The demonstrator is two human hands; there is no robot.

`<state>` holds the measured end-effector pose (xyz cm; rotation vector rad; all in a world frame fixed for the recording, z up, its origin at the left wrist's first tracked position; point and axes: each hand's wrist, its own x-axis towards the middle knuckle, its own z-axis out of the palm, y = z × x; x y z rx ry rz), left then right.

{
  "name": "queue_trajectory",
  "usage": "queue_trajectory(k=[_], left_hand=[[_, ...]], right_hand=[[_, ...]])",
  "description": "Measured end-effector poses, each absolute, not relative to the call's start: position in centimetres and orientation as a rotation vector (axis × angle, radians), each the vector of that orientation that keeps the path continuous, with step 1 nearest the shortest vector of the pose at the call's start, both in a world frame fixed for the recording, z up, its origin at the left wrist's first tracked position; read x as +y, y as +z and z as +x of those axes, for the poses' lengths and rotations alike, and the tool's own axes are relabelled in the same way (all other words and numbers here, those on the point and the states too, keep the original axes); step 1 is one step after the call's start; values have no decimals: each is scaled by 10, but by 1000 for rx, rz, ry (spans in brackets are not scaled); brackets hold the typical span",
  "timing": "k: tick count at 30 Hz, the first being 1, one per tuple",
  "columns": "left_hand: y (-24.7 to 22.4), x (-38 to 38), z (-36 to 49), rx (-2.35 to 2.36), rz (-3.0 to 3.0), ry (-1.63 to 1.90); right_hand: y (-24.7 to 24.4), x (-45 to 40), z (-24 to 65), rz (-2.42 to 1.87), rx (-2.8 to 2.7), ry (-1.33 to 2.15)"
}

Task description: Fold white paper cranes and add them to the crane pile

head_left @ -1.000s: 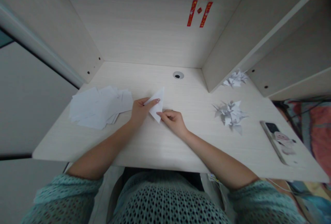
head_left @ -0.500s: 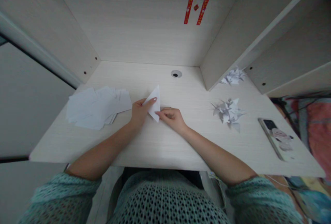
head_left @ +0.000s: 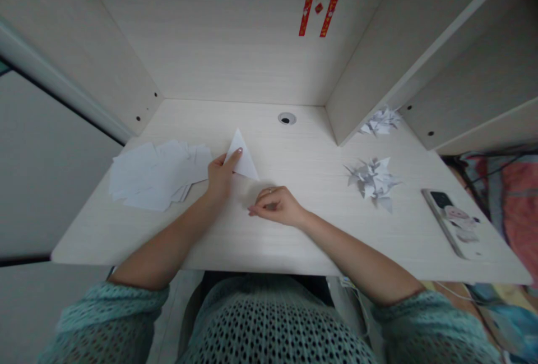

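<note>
We wear a loose pullover point(head_left: 269, 325) of pale teal yarn, knitted in an open mesh, with small dark holes running in tidy rows down the front. Its left sleeve point(head_left: 105, 325) and right sleeve point(head_left: 428, 325) are the same soft knit and end in a thicker, denser edge near the elbow. A thin metal ring point(head_left: 269, 190) sits on our right hand point(head_left: 277, 207), and our left thumbnail point(head_left: 239, 151) is long, pale and slightly glossy

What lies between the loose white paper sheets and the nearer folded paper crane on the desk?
In the head view, a folded white paper triangle touched by the left hand, then the right hand, curled and off the paper.
</note>
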<state>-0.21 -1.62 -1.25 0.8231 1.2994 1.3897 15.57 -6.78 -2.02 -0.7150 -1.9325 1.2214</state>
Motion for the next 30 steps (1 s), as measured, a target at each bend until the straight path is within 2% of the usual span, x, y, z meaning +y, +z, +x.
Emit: queue_trajectory(k=[3,8,16,21,26,30], left_hand=[[-10,-13,-8,1344,843,1395],[-5,-22,-4,1421,1078,1221],[-5,-36,8,1364,1337,1064],[-5,-29,5,1337,1122,1271],[-5,-7,-13,1323,843,1601],[-5,-7,-15,1344,866,1556]], right_hand=[[-16,-74,155,-726,-1876,1043],[-21,-59,165,-1091,-1459,713],[-34,-50,163,-1154,-1538,848],[-32,-58,158,-1115,-1539,973],[-29,-69,153,-937,-1782,996],[-22,-69,158,-1012,-1700,847]])
